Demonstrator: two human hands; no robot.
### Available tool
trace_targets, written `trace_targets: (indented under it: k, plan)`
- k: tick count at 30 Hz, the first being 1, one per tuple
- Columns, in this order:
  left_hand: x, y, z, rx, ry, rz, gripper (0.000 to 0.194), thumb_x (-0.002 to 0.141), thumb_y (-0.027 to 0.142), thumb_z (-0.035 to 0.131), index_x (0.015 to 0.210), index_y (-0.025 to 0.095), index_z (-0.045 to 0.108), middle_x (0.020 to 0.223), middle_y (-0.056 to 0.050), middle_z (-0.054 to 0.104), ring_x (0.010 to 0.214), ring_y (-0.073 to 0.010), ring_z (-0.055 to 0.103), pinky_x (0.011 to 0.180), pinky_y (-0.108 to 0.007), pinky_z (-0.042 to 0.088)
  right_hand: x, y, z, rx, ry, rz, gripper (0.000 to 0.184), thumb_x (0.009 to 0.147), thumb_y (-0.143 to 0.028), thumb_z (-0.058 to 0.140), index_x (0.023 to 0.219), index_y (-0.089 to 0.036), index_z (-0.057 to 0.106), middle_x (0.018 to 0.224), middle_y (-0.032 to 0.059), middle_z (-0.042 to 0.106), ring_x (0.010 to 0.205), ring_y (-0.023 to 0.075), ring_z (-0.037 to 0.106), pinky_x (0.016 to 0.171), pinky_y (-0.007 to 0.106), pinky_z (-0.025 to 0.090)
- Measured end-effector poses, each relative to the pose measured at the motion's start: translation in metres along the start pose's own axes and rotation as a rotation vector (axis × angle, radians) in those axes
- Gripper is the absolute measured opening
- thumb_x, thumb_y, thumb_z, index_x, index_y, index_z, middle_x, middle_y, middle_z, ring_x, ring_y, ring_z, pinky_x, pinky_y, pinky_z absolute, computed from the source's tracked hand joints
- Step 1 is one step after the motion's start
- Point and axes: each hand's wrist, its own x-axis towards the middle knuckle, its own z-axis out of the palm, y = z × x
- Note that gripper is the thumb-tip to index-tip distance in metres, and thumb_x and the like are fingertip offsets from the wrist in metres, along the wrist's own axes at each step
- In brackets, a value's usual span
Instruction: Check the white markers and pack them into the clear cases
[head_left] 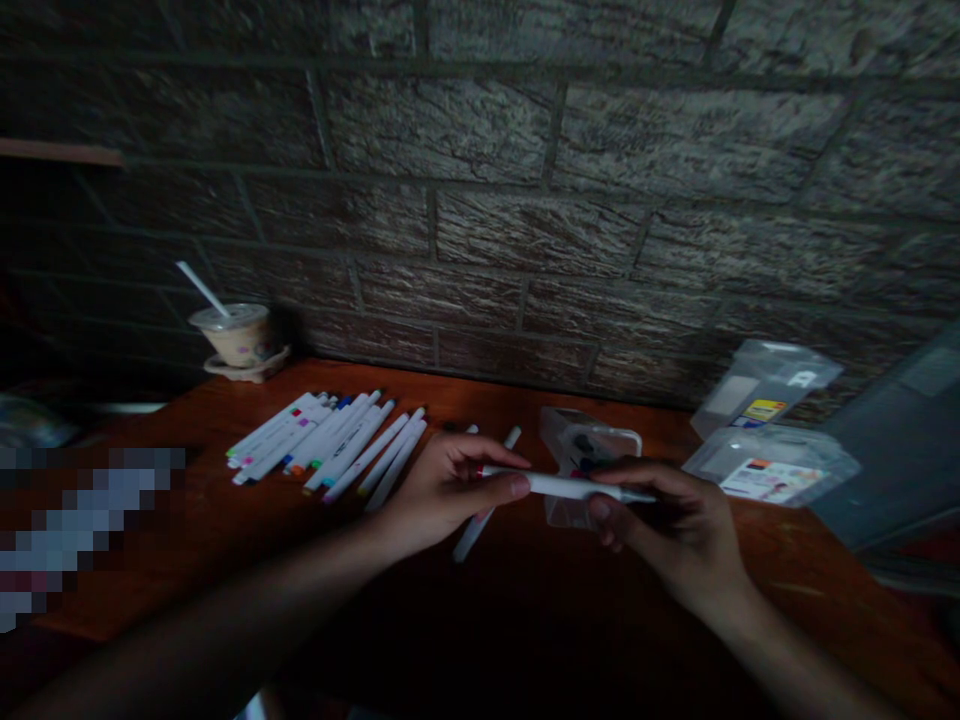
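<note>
Between both hands a white marker pen (562, 487) is held level above the table. My left hand (450, 487) pinches its left end, where a bit of red shows. Fingers of my right hand (671, 520) close on the other end, which looks grey and narrower. Just behind the right hand lies a clear plastic case (559, 432) with a few dark items in it, partly hidden by the fingers. Under the left hand a loose white marker (466, 545) rests on the wood. To the left, many white markers (337, 440) with coloured ends lie side by side.
A lidded drink cup (244, 335) with a straw stands on a small coaster at the back left. Clear plastic boxes with labels (776, 465) sit at the right. A stone-block wall (487, 230) rises behind the brown wooden table (795, 590).
</note>
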Motion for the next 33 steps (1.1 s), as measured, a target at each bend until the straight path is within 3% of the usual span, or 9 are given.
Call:
trace_targets:
  k: [7,16,20,25,33]
  plan:
    - [-0.001,0.002,-0.001,-0.044,-0.033,-0.007,0.018,0.085,0.026,0.078,0.099,0.014,0.081,0.064,-0.001,0.070,0.046,-0.0063,0.055,0.045,-0.017,0.040,0.000,0.000,-0.001,0.013,0.023,0.010,0.016,0.078,-0.014,0.083,0.092,-0.022,0.082,0.060,-0.0006,0.075,0.038,0.0120,0.067,0.038,0.015,0.056]
    - [-0.001,0.003,0.004,0.101,0.072,0.072,0.015,0.071,0.019,0.087,0.085,0.016,0.083,0.074,-0.005,0.077,0.058,-0.0104,0.062,0.048,-0.018,0.044,0.000,-0.001,0.000,-0.024,0.012,-0.013,0.017,0.077,-0.013,0.083,0.091,-0.021,0.082,0.061,0.0008,0.077,0.040,0.0135,0.068,0.038,0.016,0.056]
    - [-0.003,0.003,0.001,0.052,0.017,-0.006,0.022,0.076,0.026,0.086,0.096,0.016,0.085,0.066,-0.004,0.075,0.045,-0.0077,0.054,0.042,-0.018,0.039,0.002,-0.002,0.000,0.022,0.029,0.025,0.014,0.077,-0.016,0.085,0.089,-0.020,0.082,0.062,0.0018,0.077,0.036,0.0133,0.066,0.036,0.017,0.054]
    - [-0.004,0.005,-0.002,-0.083,-0.075,-0.051,0.030,0.082,0.029,0.083,0.109,0.016,0.083,0.085,-0.013,0.083,0.047,-0.0083,0.058,0.046,-0.019,0.046,0.002,0.004,-0.004,0.160,0.021,0.099,0.012,0.082,-0.024,0.085,0.093,-0.021,0.081,0.052,-0.0004,0.070,0.036,0.0124,0.063,0.037,0.017,0.051]
    - [-0.004,0.000,-0.006,-0.243,-0.150,-0.040,0.038,0.087,0.036,0.080,0.119,0.016,0.080,0.100,-0.018,0.082,0.050,-0.0101,0.062,0.046,-0.022,0.046,0.002,0.006,-0.006,0.272,0.036,0.180,0.015,0.083,-0.033,0.086,0.093,-0.023,0.080,0.049,-0.0019,0.067,0.035,0.0115,0.057,0.035,0.020,0.046]
